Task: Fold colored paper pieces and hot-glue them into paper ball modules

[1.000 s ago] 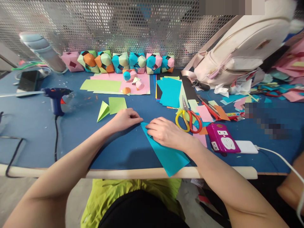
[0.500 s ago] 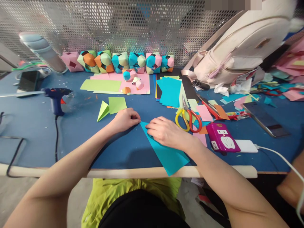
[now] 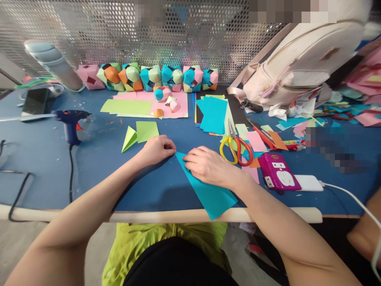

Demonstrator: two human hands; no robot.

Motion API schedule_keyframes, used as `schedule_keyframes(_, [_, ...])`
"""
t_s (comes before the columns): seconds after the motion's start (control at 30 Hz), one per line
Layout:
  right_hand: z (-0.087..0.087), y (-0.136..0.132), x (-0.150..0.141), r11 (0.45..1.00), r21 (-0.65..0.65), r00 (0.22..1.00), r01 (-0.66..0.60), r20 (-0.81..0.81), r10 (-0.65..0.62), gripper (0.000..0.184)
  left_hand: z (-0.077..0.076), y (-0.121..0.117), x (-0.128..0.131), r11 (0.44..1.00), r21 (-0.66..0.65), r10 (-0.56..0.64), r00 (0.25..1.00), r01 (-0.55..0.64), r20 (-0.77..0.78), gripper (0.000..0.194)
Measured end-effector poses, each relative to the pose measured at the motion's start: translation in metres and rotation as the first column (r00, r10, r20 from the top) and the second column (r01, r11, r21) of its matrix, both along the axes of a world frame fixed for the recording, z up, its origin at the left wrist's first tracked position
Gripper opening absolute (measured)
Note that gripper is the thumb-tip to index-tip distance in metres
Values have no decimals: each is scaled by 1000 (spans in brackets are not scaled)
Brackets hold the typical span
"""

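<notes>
A long sheet of bright blue paper (image 3: 205, 194) lies slanted on the table, its lower corner reaching over the front edge. At its far pointed tip, my left hand (image 3: 157, 150) is closed in a pinch, thumb against forefinger. My right hand (image 3: 205, 165) is pressed on the upper part of the sheet with bent fingers held together, covering some of it. Just beyond my left hand are a light green paper square (image 3: 147, 132) and a folded green paper piece (image 3: 129, 140). Scissors (image 3: 233, 145) with yellow and red handles lie right of my right hand.
Folded paper balls (image 3: 151, 78) line the back by the mesh panel. A glue gun (image 3: 70, 121) with its cord is at left. Blue sheets (image 3: 213, 115), a purple power adapter (image 3: 279, 172), paper scraps and a backpack (image 3: 294, 59) occupy the right. A bottle (image 3: 53, 63) stands back left.
</notes>
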State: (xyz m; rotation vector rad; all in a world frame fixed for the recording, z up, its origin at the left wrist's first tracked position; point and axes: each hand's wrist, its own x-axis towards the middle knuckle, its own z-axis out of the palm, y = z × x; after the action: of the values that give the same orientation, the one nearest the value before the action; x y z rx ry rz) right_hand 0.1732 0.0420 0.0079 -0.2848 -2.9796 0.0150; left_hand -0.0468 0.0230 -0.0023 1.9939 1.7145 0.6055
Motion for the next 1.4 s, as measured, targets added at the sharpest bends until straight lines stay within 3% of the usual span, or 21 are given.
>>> schedule_keyframes(0.57, [0,-1,0,1000,-8,1000,1,-10,-1,23,0,0,0,1000,2,-7,1000,7,-1,15])
schedule_keyframes(0.97, [23,-23,-2,995,29,978,90,188,-94,19,2,-1,2,1000,8,12,1000,-12,-18,15])
schedule_keyframes(1.23, [21,-40,1,987,67,971,146,180,-156,16,10,-14,14,990,140,18,990,2,-139,19])
schedule_keyframes(1.3, [18,-46,3,977,114,970,179,147,-195,17,17,-24,24,978,206,-4,990,34,-143,21])
schedule_keyframes(1.4, [13,-56,8,942,234,964,239,60,-260,23,25,-41,41,956,178,-210,967,234,-141,23])
